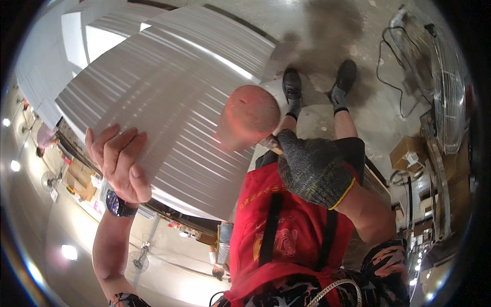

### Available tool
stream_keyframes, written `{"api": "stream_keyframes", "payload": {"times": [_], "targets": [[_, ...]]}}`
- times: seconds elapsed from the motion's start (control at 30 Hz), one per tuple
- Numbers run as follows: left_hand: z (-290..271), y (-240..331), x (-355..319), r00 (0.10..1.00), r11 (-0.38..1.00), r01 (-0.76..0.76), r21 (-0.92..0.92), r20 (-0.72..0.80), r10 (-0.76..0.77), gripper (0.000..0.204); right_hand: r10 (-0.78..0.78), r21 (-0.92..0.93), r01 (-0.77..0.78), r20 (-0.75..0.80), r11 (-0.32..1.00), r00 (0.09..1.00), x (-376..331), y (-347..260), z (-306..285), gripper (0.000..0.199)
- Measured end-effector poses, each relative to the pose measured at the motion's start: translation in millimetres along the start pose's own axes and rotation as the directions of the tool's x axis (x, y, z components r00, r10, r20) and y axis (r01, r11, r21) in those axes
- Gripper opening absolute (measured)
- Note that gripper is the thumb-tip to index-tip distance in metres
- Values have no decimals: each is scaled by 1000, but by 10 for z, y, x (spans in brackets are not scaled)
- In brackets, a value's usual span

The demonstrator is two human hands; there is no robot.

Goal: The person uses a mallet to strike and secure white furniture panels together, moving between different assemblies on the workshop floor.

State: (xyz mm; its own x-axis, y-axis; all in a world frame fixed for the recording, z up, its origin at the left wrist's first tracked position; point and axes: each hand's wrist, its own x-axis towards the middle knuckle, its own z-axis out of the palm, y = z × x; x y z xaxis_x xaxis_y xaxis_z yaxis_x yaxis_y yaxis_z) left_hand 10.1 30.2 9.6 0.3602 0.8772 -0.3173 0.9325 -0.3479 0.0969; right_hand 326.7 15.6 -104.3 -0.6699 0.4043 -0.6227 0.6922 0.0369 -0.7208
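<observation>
The pale ribbed stack (153, 87), banded by fine parallel lines and lit in bright streaks, is taken as the landmark. Over its lower left edge the bare left hand (120, 163) is seen with fingers loosely bent and thumb held apart; nothing is enclosed by it, and how firmly the surface is pressed cannot be told. A dark watch (116, 203) is worn on that wrist. In front of the right part of the stack a mallet (249, 115) is shown, its reddish rounded head somewhat blurred (contact between head and stack cannot be confirmed from this view). Its short visible length of handle is grasped by the right hand (312, 169), which is covered by a dark grey knitted glove with a yellow-edged cuff and is placed just right of the stack. Below and to the right of the stack, a red apron (245, 215) with black straps is worn. Two dark shoes (292, 84) are planted on the floor (376, 18) to the right of the stack; well apart on that same side, a wire-caged fan (447, 92) and a cardboard box (409, 153) are found.
</observation>
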Motion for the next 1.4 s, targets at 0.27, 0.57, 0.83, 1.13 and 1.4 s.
{"api": "stream_keyframes", "payload": {"times": [0.27,0.57,0.83,1.13,1.4], "targets": [[-6,-5,-39,1000,1000,0,15,0,0,45,-49,68,71,-272,995,961,107,193,108,24],[4,-5,-48,1000,1000,6,10,-10,-5,45,-98,53,120,-306,991,947,204,392,133,33],[17,-2,-34,1000,1000,5,11,-2,-5,45,-111,-17,110,-15,994,994,220,355,214,33],[2,-1,-22,1000,997,-15,82,17,13,53,13,204,-7,-26,979,1000,235,318,259,35],[-1,-7,-36,1000,999,-6,32,11,5,47,158,261,-100,-209,960,965,316,464,235,23]]}}
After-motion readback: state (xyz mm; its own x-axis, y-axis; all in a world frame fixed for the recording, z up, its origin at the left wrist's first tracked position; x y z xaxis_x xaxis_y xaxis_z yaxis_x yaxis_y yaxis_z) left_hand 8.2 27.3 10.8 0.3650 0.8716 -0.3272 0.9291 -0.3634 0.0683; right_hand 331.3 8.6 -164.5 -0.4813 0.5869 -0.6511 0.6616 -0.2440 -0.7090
